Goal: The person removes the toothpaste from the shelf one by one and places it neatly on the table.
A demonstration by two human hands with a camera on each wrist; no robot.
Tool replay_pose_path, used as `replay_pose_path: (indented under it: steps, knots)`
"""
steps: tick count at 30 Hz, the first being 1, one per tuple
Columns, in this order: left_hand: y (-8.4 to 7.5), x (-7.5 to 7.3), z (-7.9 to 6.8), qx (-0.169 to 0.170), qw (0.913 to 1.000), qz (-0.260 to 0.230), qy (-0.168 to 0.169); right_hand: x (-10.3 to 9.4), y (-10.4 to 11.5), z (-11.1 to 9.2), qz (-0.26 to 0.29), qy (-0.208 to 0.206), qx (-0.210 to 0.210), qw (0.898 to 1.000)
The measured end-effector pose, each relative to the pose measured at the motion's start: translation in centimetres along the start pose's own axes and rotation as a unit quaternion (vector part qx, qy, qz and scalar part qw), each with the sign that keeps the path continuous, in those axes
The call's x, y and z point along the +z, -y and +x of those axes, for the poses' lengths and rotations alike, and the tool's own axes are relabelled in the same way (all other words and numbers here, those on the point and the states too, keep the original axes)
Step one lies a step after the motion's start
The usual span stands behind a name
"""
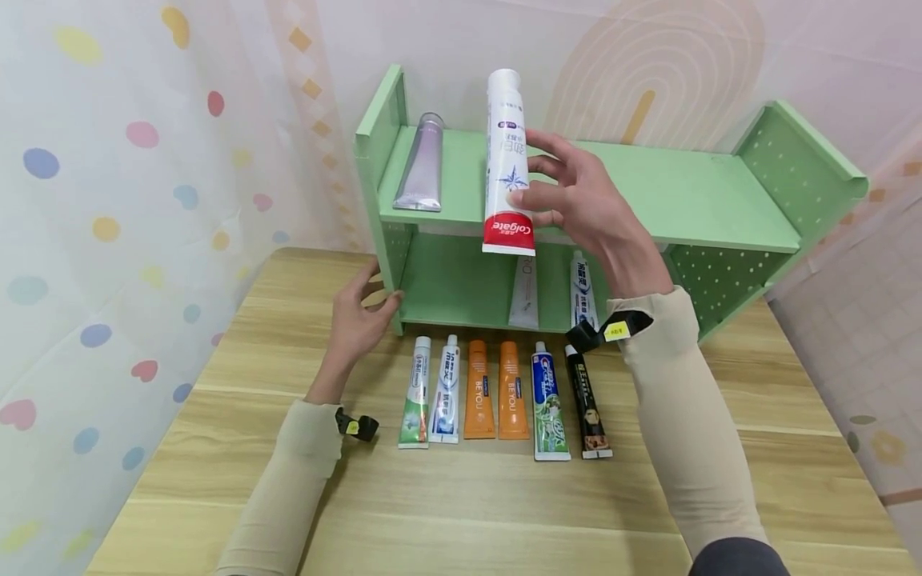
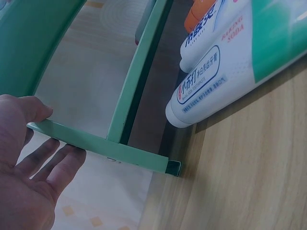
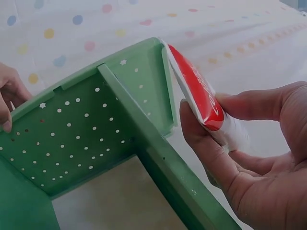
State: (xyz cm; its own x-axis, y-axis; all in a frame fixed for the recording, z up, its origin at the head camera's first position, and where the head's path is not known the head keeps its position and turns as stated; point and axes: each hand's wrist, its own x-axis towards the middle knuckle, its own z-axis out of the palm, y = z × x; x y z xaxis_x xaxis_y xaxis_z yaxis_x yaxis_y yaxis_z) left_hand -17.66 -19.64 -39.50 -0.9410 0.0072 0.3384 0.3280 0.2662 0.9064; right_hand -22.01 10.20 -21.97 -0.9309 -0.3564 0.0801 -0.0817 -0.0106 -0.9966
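Note:
My right hand [image 1: 594, 200] pinches a white and red Colgate toothpaste tube [image 1: 506, 136] between thumb and fingers, cap end up, in front of the upper board of a green shelf [image 1: 691, 188]. In the right wrist view the tube's red flat end [image 3: 196, 88] shows between thumb and fingers. At the shelf's left side, my left hand [image 1: 358, 314] holds the edge of the side panel [image 2: 100, 143], thumb on one face and fingers on the other. A silvery-purple tube [image 1: 423, 164] stands on the upper board, left of the Colgate tube.
On the lower level are a pale tube [image 1: 524, 296] and a white-blue tube [image 1: 582, 288], partly hidden by the right arm. Several tubes lie in a row on the wooden table [image 1: 461, 512], among them an orange tube [image 1: 479, 392] and a black tube [image 1: 587, 404]. A patterned curtain hangs behind.

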Motion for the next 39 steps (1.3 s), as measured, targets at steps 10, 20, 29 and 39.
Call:
replay_pose_path:
  steps: [10,20,29,39]
  knots:
    - [2.3,0.6,1.0,0.013,0.9999,-0.001,0.007,-0.7,-1.5,-2.5,-0.033,-0.022,-0.045,0.998]
    - [3.7,0.2,1.1,0.023,0.9997,-0.009,-0.002,-0.7,-2.3,-4.8,-0.064,-0.030,-0.087,0.994]
    - [2.9,0.0,0.7,0.011,0.9999,-0.003,-0.006,-0.8,-3.5,-7.4,-0.061,-0.039,-0.120,0.990]
    - [1.1,-0.2,0.4,0.002,1.0000,0.003,-0.002,-1.4,-4.7,-9.9,-0.032,-0.032,-0.163,0.986]
